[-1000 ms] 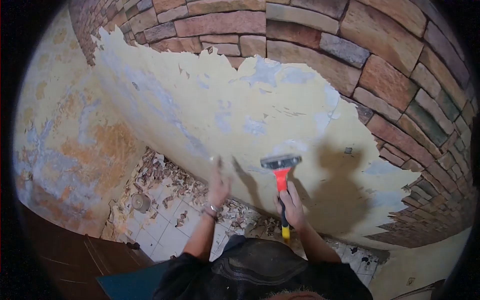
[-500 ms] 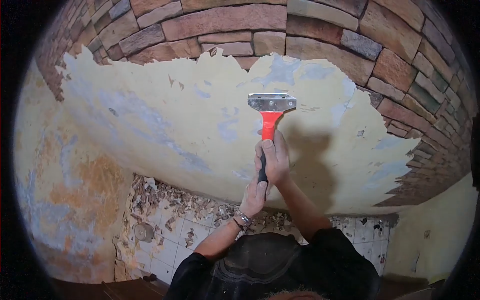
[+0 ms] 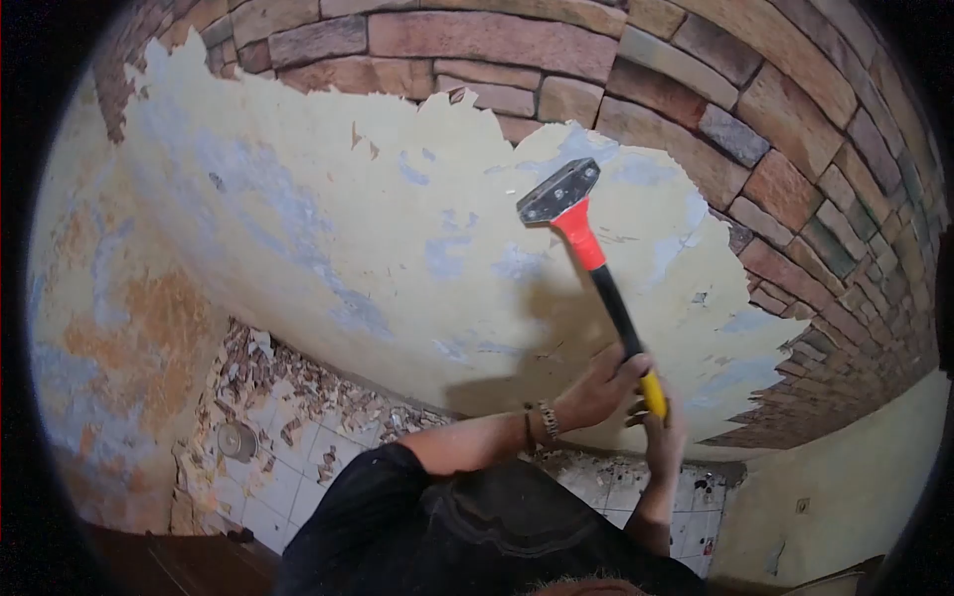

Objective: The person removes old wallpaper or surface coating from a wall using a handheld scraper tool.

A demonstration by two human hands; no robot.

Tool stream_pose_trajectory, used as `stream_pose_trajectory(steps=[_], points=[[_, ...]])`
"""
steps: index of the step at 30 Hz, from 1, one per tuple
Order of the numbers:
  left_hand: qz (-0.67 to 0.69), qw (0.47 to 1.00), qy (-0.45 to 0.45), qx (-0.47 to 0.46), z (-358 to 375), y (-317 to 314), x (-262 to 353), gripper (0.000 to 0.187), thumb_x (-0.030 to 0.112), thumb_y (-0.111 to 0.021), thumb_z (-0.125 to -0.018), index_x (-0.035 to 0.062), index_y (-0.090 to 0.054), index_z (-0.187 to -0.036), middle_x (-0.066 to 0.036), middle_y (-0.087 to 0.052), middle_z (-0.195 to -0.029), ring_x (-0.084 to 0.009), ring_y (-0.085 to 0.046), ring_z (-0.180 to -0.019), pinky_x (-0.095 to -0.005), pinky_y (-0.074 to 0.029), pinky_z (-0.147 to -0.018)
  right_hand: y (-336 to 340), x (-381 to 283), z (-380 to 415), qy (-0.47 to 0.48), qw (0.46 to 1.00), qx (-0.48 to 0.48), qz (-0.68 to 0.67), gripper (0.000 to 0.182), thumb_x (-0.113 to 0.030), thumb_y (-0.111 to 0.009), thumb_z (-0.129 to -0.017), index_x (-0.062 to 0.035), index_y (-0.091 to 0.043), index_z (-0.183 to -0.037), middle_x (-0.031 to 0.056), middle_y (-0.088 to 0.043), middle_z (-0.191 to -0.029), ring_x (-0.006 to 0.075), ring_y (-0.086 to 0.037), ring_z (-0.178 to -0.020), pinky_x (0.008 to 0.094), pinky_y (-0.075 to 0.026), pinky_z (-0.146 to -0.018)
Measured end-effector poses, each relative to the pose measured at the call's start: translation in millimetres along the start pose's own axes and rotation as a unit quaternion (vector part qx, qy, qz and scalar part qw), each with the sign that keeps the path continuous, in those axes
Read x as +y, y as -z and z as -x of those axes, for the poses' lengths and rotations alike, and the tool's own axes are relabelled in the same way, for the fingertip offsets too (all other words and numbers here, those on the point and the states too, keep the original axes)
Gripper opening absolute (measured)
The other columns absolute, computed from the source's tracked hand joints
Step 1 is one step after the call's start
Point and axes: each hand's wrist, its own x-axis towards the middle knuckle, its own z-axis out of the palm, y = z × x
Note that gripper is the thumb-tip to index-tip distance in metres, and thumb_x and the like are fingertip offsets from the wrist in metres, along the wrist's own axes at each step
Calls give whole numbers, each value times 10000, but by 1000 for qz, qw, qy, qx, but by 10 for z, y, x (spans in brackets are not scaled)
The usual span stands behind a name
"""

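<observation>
A long scraper [image 3: 618, 308] with a metal head, red neck, black handle and yellow end is tilted in front of the wall [image 3: 397, 248]. Its head is up near the torn edge of the stone-patterned wallpaper [image 3: 487, 45]. My left hand [image 3: 601, 385], with a bracelet at the wrist, closes round the handle just above the yellow part. Below and right of it, my right hand [image 3: 664, 427] has its fingers round the yellow end. Bluish patches show on the bared, pale yellow wall.
Torn paper scraps [image 3: 298, 382] litter the tiled floor [image 3: 263, 487] along the wall base. A round object [image 3: 237, 440] lies among them at the left. Brown furniture [image 3: 179, 566] stands at the lower left, and a wall outlet [image 3: 802, 506] is at the right.
The scraper has gone from nearly upright to leaning left, its yellow end now showing. Both hands have moved down and right, with my right hand now lower than my left. The view has shifted slightly.
</observation>
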Motion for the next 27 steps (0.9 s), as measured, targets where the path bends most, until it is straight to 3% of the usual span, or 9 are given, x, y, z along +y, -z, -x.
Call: stream_pose_trajectory(steps=[5,7,13,15,21,22,24,26,27], points=[[-46,995,-86,-34,-344,-149,212,273,280,-429,-1015,28,-527,-1046,-67,-564,-992,-177,-555,-929,-338,-463,-850,511,-677,-214,118,887,-12,446,350,-159,-624,-867,-39,-584,-1194,139,-635,-867,280,-637,-716,368,-509,-710],[128,989,-73,24,-470,-84,489,309,306,-396,-1022,24,-510,-1075,-104,-587,-1036,-185,-611,-942,-331,-530,-808,637,-908,-261,397,801,39,446,399,-137,-658,-845,-27,-580,-1221,130,-617,-801,290,-596,-660,363,-472,-629],[188,969,-154,38,-782,-136,1066,355,330,-369,-1022,-3,-469,-1096,-153,-619,-1011,-194,-656,-902,-293,-576,-731,833,-2023,-271,340,802,-4,490,435,-97,-656,-815,0,-592,-1235,149,-604,-780,267,-551,-631,354,-441,-613],[203,968,-125,73,-786,-48,1088,381,346,-360,-1021,-19,-458,-1072,-167,-636,-974,-203,-671,-843,-271,-581,-715,661,-2203,-430,391,761,-46,516,403,-77,-649,-806,13,-601,-1196,158,-586,-762,258,-563,-647,345,-446,-626],[159,961,-217,70,-781,-192,1093,390,343,-343,-1025,-11,-469,-1127,-168,-641,-944,-186,-675,-810,-242,-583,-695,694,-2416,-282,344,774,-39,531,384,-32,-654,-786,8,-614,-1166,185,-632,-832,258,-626,-702,334,-487,-666],[209,964,-154,64,-784,-111,1073,378,310,-351,-1028,-12,-481,-1175,-149,-634,-920,-190,-663,-858,-271,-583,-671,627,-2404,-291,314,791,-45,522,386,-40,-661,-789,5,-616,-1170,191,-640,-852,266,-640,-725,336,-495,-677],[-147,974,-139,105,-651,400,1104,334,283,-370,-1028,3,-497,-1158,-137,-629,-901,-203,-649,-881,-326,-575,-694,446,-2194,-460,377,762,-54,523,401,-77,-697,-783,-10,-626,-1171,207,-665,-942,295,-674,-795,349,-519,-708],[-89,881,-297,356,-795,840,422,220,221,-457,-1001,20,-521,-1065,-86,-566,-832,-196,-593,-774,-343,-523,-577,-8,-1906,-706,369,767,-112,512,462,-206,-690,-825,-90,-580,-1258,165,-663,-868,307,-657,-743,377,-521,-657],[211,901,-208,318,-522,907,855,236,255,-477,-998,27,-512,-1050,-92,-592,-857,-203,-635,-769,-333,-562,-620,-170,-1627,-902,396,741,-129,527,486,-269,-651,-860,-118,-527,-1305,139,-650,-832,308,-642,-703,397,-515,-621]])
